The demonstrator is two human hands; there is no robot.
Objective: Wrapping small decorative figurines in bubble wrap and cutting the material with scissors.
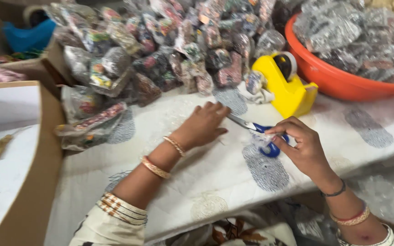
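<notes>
Blue-handled scissors [257, 132] lie on the white patterned tablecloth [197, 182] between both hands, steel blades pointing toward the left hand [204, 124]. That hand rests palm down on the cloth, fingers loosely spread and holding nothing, its fingertips just beside the blade tips. The right hand [303, 145] pinches the scissors at the handle loops, thumb and forefinger closed around them. Behind stand a yellow tape dispenser [284, 86], a heap of small clear packets [160, 50] and an orange plastic tub [338, 82].

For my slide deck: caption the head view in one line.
Right hand grips blue-handled scissors while left hand presses a white patterned cloth, beside a yellow tape dispenser.
</notes>
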